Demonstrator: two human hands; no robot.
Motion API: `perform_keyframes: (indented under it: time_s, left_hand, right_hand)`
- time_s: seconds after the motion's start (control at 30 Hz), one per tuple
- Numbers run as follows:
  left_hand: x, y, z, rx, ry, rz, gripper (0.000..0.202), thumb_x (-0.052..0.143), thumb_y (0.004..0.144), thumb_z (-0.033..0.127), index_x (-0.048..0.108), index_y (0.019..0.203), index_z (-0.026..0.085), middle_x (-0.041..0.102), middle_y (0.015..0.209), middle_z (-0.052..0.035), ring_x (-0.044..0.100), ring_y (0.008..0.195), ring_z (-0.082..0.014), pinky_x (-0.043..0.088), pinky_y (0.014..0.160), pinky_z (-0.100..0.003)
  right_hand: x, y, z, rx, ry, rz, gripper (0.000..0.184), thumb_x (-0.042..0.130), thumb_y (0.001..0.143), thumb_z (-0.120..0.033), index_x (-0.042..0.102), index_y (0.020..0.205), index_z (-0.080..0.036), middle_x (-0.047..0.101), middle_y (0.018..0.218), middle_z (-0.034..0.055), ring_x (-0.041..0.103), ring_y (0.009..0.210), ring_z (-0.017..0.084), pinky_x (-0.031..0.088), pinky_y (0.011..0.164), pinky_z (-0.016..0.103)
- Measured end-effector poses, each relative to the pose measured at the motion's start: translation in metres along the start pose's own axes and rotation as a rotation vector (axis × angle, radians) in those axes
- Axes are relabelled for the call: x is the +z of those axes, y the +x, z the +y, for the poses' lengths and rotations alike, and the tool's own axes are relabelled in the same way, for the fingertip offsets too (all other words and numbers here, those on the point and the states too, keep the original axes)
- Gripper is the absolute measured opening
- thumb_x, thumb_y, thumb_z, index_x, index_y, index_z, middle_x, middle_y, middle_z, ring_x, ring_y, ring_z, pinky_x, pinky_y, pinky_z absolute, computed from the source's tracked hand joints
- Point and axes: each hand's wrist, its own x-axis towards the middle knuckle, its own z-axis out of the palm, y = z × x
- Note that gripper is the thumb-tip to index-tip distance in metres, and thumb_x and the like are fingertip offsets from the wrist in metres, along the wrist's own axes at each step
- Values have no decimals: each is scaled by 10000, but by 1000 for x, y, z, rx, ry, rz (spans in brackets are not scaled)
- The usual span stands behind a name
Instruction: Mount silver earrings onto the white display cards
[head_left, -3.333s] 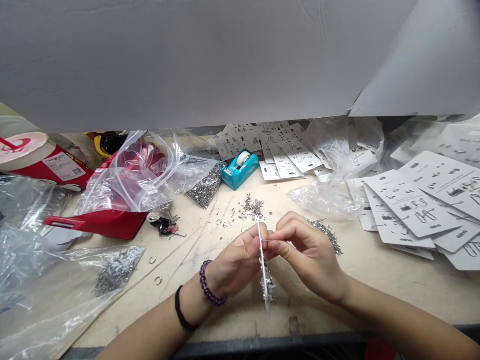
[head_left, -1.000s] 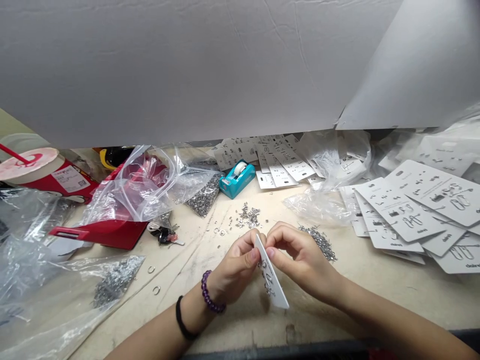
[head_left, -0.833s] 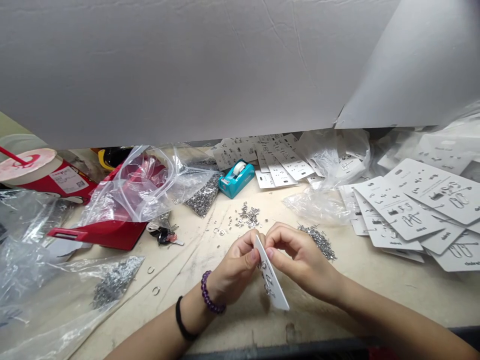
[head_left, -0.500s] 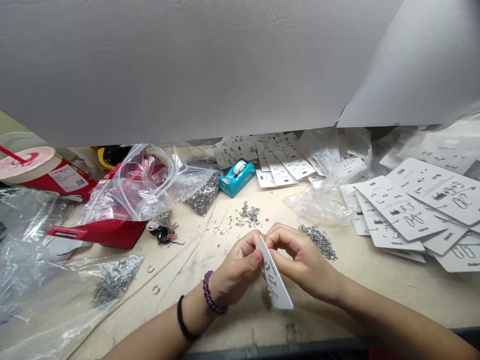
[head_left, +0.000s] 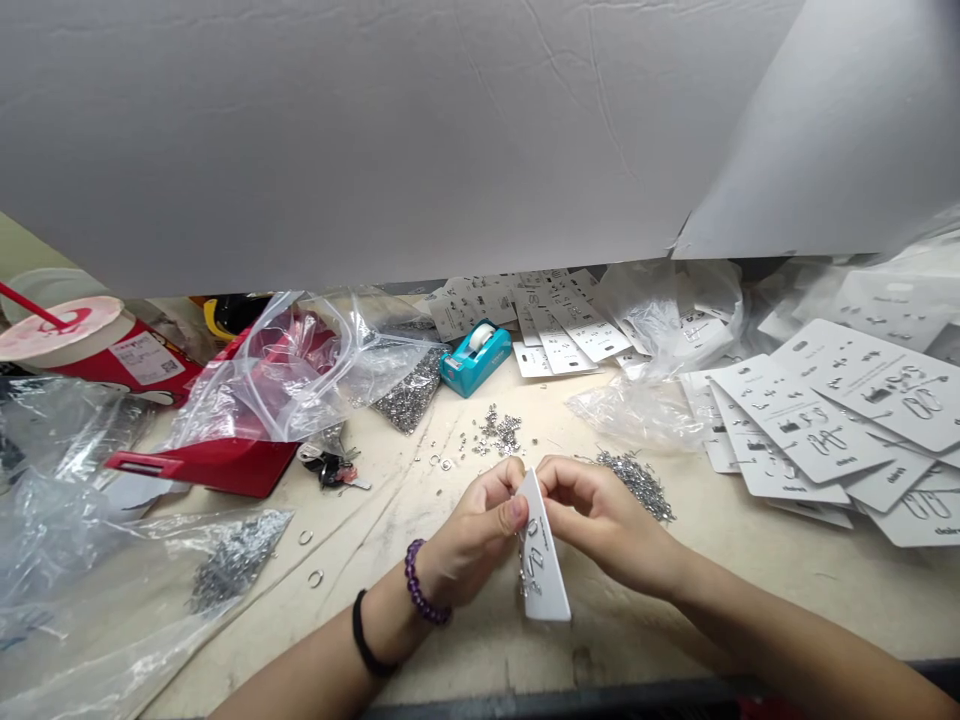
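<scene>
My left hand (head_left: 472, 535) pinches the top of a small white earring card (head_left: 546, 570), thumb against its front face. The card hangs nearly upright above the table and carries several small silver pieces. My right hand (head_left: 604, 520) is curled behind the card, fingertips pressed at its upper back; whatever they pinch there is hidden. A purple bead bracelet and a black band sit on my left wrist. Loose silver pieces (head_left: 501, 432) lie scattered just beyond my hands, and a pile of silver hooks (head_left: 641, 482) lies by my right hand.
Filled white cards (head_left: 832, 420) are stacked at the right, more cards (head_left: 555, 325) at the back. A teal tape dispenser (head_left: 475, 357), clear bags (head_left: 300, 365) over a red tray (head_left: 202, 462), a red cup (head_left: 97, 345) and a bag of silver parts (head_left: 225, 560) fill the left.
The card has turned from edge-on to showing its front face, and hangs a little lower. Both hands stay pinched at its top.
</scene>
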Motion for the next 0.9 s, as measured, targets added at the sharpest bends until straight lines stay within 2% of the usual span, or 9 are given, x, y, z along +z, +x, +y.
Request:
perform_keyframes:
  time_s: [0.13, 0.27, 0.33, 0.43, 0.5, 0.6, 0.73, 0.83, 0.9]
  left_hand:
    - [0, 0, 0, -22, 1, 6, 330, 678, 667, 345, 403, 688, 164, 432, 657, 3, 429, 634, -119, 324, 617, -238]
    - [0, 1, 1, -2, 43, 11, 335, 676, 665, 368, 412, 685, 162, 444, 653, 3, 434, 640, -121, 324, 608, -234]
    - [0, 2, 4, 35, 166, 38, 314, 665, 682, 369, 431, 694, 160, 474, 675, -7, 446, 661, -128, 338, 623, -241]
    - [1, 2, 12, 157, 526, 186, 266, 643, 716, 350, 462, 687, 157, 506, 698, -14, 456, 680, -132, 351, 649, -250]
    - [1, 2, 17, 240, 732, 261, 243, 632, 728, 348, 489, 684, 157, 519, 702, -13, 463, 692, -135, 354, 672, -252]
    - [1, 1, 24, 246, 801, 235, 233, 561, 774, 392, 536, 768, 161, 552, 751, -24, 484, 714, -142, 364, 679, -252]
    - [-3, 4, 25, 145, 773, 216, 266, 496, 809, 420, 528, 890, 168, 569, 863, -41, 507, 758, -149, 381, 668, -250]
    - [-7, 7, 22, 104, 800, 225, 266, 549, 777, 417, 521, 832, 159, 568, 802, -39, 506, 712, -145, 373, 625, -244]
    - [-9, 7, 22, 123, 828, 250, 268, 559, 770, 420, 522, 775, 155, 554, 725, -27, 489, 650, -133, 353, 584, -236]
  right_hand:
    - [1, 1, 1, 45, 91, -11, 126, 567, 773, -230, 523, 687, -149, 514, 675, -14, 460, 632, 91, 377, 594, 224]
    - [-6, 1, -1, 54, 58, -4, 144, 577, 775, -277, 533, 706, -158, 525, 690, -15, 480, 647, 96, 396, 612, 228]
    - [-12, 0, -4, -3, 8, 38, 173, 535, 809, -332, 547, 753, -169, 538, 720, -8, 499, 667, 102, 415, 622, 233]
    - [-23, -4, -10, -120, -118, 73, 242, 474, 839, -395, 561, 924, -186, 560, 774, 16, 521, 686, 121, 435, 603, 248]
    - [-29, -6, -15, -175, -293, 78, 252, 520, 819, -351, 552, 1019, -201, 571, 772, 19, 527, 677, 130, 436, 581, 254]
    - [-36, -7, -18, -191, -476, 115, 186, 528, 819, -246, 588, 990, -207, 604, 787, 27, 555, 683, 135, 450, 570, 256]
    - [-45, -2, -16, -140, -296, 174, 206, 482, 853, -258, 578, 1021, -185, 621, 892, 56, 597, 779, 151, 511, 631, 278]
    - [-48, 0, -11, -170, -222, 243, 214, 498, 847, -259, 567, 1031, -174, 609, 921, 63, 594, 801, 148, 520, 642, 273]
    - [-49, 1, -10, -190, -230, 290, 204, 513, 838, -255, 570, 1013, -168, 603, 915, 62, 590, 787, 142, 513, 628, 263]
